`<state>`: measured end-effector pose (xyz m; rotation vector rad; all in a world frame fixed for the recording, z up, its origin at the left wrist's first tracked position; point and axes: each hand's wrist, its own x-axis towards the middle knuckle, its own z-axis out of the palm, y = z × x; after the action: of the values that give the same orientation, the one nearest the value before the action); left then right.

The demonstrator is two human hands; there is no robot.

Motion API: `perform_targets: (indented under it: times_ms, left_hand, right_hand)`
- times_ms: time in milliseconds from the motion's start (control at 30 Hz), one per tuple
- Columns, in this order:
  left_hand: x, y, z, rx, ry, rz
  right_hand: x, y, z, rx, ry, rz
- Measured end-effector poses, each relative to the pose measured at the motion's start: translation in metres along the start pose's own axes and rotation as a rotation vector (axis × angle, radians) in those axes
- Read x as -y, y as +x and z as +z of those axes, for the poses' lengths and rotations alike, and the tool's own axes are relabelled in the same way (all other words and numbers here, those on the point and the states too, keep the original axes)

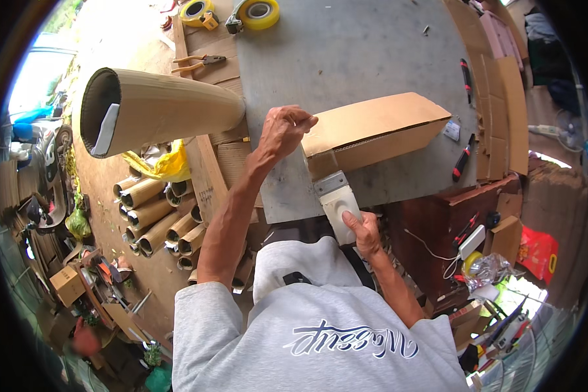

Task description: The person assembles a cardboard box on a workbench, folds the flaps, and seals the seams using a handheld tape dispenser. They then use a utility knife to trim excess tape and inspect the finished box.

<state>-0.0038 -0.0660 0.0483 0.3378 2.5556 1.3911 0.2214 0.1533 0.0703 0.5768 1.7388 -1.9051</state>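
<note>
A long closed cardboard box (372, 120) lies on the grey tabletop (362, 54), its near-left end towards me. At that end's upper corner is my left hand (285, 131), thumb and fingertips pinched together; whether anything thin is between them cannot be seen. My right hand (365, 232) grips a white plastic hand tool (342, 208), which looks like a tape cutter with a toothed metal head. The metal head sits against or just below the lower edge of the box end. A clear strip, seemingly tape, shows on the box near that corner.
A large cardboard tube (171, 105) stands at the left. Behind it lie pliers (206, 61) and two yellow tape rolls (259, 13). Two red-black utility knives (463, 157) rest at the right, by folded cardboard (492, 117). Several smaller tubes (159, 215) are stacked on the floor.
</note>
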Motion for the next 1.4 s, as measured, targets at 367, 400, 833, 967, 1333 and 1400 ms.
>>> perform_targets:
  times_ms: [367,400,833,967,1333,1400]
  left_hand:
    - [0.007,-0.002,0.004,-0.012,0.008,0.02]
    - [0.008,0.0,0.003,-0.011,0.005,0.025]
    - [0.047,-0.002,0.037,-0.006,0.035,0.008]
    - [0.056,-0.003,0.045,-0.039,0.129,0.053]
    - [0.022,-0.042,0.026,-0.24,-0.113,0.068]
    - [0.01,-0.061,0.049,-0.108,0.019,0.188]
  right_hand:
    - [-0.005,0.002,0.005,-0.036,0.003,0.058]
    - [-0.008,0.005,0.005,-0.037,-0.004,0.06]
    - [-0.039,0.032,0.004,-0.021,0.059,-0.022]
    - [-0.052,0.043,-0.003,0.028,0.038,-0.016]
    - [-0.074,0.059,-0.001,-0.001,0.051,-0.101]
    - [-0.078,0.06,0.002,0.018,0.112,-0.109]
